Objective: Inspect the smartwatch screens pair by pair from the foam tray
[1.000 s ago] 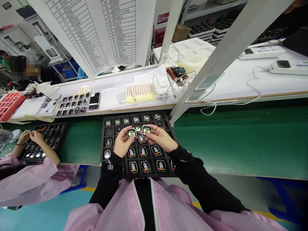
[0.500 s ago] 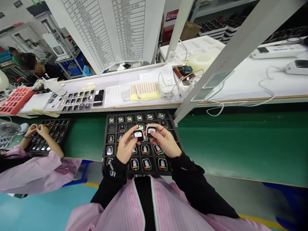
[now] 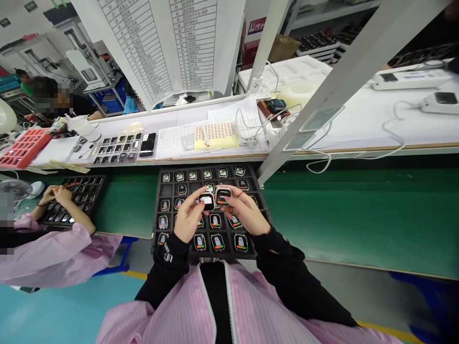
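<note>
My left hand (image 3: 188, 215) is closed on a smartwatch body (image 3: 206, 201) without a strap, its screen lit with white and black areas. Close beside it, my right hand (image 3: 247, 210) grips another smartwatch body (image 3: 223, 196), whose screen is mostly dark with a small light line. Both are held screen up over a black foam tray (image 3: 156, 215). Several more watch faces sit in the tray's square compartments, the back ones showing green and white, the front ones showing red and green marks. My hands hide the tray's middle.
A shelf (image 3: 179, 160) behind the tray bears a phone (image 3: 147, 145), a yellow pad (image 3: 216, 135) and cables. A slanted white post (image 3: 311, 105) rises at right. On the left, a co-worker's hands (image 3: 55, 195) are over another black tray (image 3: 95, 200). The green bench (image 3: 340, 215) extends right.
The screen of the watch in my right hand has gone from a white display to mostly dark, and that watch has shifted slightly left. My left hand stays nearly still.
</note>
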{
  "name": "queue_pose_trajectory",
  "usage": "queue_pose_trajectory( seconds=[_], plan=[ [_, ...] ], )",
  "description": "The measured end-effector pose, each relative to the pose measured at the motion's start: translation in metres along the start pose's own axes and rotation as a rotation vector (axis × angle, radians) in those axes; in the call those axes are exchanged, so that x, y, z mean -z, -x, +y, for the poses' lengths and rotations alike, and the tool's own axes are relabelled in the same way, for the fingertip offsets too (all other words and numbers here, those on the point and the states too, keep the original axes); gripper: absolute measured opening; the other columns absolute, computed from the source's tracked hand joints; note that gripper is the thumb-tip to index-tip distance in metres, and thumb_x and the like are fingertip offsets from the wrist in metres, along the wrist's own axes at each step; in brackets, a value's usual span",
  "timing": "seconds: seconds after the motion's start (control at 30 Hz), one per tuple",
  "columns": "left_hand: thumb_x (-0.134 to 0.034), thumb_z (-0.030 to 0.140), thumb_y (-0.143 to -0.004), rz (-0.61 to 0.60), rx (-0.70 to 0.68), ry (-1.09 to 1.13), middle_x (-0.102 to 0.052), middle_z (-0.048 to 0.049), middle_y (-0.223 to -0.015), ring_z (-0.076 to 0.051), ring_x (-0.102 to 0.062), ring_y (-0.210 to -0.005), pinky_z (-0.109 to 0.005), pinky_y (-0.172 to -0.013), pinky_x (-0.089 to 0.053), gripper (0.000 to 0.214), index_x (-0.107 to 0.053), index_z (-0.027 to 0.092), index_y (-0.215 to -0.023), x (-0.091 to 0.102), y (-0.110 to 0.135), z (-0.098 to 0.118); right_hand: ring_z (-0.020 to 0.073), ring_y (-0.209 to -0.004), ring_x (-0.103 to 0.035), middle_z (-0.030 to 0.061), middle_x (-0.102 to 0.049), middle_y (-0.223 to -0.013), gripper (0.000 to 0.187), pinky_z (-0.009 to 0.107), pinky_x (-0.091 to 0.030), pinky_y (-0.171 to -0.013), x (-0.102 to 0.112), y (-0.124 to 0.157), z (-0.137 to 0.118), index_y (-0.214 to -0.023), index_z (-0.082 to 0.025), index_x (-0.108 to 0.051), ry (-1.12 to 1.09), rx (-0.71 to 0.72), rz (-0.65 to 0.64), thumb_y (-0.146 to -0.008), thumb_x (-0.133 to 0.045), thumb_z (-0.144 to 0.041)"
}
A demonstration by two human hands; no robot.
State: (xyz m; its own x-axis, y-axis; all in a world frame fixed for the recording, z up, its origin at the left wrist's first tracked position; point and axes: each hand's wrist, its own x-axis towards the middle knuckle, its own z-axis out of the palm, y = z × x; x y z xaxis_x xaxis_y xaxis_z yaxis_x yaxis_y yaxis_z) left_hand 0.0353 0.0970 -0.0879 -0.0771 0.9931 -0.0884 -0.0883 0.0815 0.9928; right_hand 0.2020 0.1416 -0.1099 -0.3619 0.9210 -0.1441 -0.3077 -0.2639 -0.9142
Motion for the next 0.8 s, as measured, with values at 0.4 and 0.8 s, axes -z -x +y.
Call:
queue_pose_trajectory(
  seconds=[0.4,0.8],
  plan=[
    [-0.071,0.045,-0.081,0.034,-0.061,-0.039,-0.063,-0.0086,-0.119,-0.008,-0.055,-0.063,-0.024,-0.062,-0.052,0.047,-0.064,0.022,-0.121,-0.001,0.003,0.004,0.0129,-0.068,-0.052,0.0082,-0.065,-0.104,0.061,0.022,-0.044,-0.047,0.005,0.005,-0.005,-0.136,-0.023,-0.054,0.069,0.053,-0.112,-0.082,-0.073,-0.043],
    [-0.082,0.033,-0.072,-0.004,-0.119,0.080,-0.063,-0.0065,-0.106,-0.014,-0.061,-0.085,-0.023,-0.072,-0.053,0.058,-0.058,0.024,-0.125,0.019,0.031,0.040,0.0181,-0.083,-0.063,0.0014,-0.066,-0.106,0.057,0.028,-0.055,-0.070,-0.027,0.070,-0.095,-0.134,-0.047,-0.056,0.406,0.613,-0.352,-0.081,-0.078,-0.043]
  ],
)
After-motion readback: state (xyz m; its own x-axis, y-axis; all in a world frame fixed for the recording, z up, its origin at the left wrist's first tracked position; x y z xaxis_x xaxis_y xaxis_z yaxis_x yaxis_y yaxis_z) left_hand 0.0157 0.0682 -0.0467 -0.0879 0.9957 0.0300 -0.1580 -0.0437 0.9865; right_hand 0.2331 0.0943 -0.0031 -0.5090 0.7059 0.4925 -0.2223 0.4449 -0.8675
